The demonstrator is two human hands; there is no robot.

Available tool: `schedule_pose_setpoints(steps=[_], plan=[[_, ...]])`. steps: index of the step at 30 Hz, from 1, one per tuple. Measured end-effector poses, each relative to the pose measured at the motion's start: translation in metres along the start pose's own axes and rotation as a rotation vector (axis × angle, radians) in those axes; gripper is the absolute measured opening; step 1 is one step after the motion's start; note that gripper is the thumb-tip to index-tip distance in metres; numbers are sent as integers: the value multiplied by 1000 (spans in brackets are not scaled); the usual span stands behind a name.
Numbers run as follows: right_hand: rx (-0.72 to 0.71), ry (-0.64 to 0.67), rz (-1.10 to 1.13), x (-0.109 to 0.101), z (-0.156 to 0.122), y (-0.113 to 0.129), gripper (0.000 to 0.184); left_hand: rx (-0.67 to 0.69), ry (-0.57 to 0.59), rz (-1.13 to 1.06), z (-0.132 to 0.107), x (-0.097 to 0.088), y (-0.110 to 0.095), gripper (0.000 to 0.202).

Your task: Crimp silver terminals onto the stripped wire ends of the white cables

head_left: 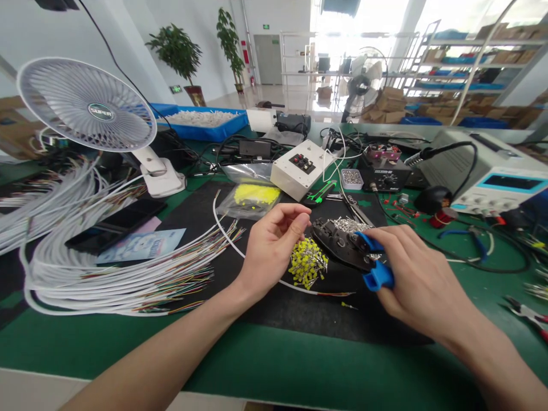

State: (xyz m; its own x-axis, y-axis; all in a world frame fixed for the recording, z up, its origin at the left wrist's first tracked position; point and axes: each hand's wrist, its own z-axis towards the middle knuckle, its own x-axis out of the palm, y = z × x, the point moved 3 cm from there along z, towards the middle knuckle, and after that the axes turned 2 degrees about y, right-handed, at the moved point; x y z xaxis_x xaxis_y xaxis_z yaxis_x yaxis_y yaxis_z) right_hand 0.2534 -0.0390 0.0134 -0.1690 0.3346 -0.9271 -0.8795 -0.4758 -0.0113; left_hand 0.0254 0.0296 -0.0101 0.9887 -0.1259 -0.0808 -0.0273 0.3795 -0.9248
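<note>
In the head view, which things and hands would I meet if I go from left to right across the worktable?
White desk fan → left hand → pile of yellow-ended pins → blue-handled tool → right hand → red-handled pliers.

Colour key: crimping tool [340, 244], black with blue handles [379, 277]; terminals [306, 265], yellow and silver.
Cables [107, 289] white; fine wire ends [191, 281] apparently red and green; mat [295, 317] black.

1. Daylight enters through the rear windows [381, 24], which are overexposed to white.
2. The glossy floor [266, 96] reflects glare.
3. The table [214, 357] is moderately lit; shadows are soft.
4. Wide-angle distortion stretches the desk fan [85, 105] near the left edge.
5. Background shelving [475, 42] appears soft.
</note>
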Motion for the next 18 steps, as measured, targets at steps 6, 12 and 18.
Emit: schedule_pose_setpoints(steps=[6, 12, 18], plan=[[119, -57, 174, 7, -2, -11, 62, 272, 477, 512, -11, 15, -12, 20], [255, -145, 369, 13, -3, -15, 52, 508, 895, 985, -38, 39, -3, 25], [411, -229, 565, 14, 0, -13, 43, 446, 865, 877, -38, 38, 0, 24]])
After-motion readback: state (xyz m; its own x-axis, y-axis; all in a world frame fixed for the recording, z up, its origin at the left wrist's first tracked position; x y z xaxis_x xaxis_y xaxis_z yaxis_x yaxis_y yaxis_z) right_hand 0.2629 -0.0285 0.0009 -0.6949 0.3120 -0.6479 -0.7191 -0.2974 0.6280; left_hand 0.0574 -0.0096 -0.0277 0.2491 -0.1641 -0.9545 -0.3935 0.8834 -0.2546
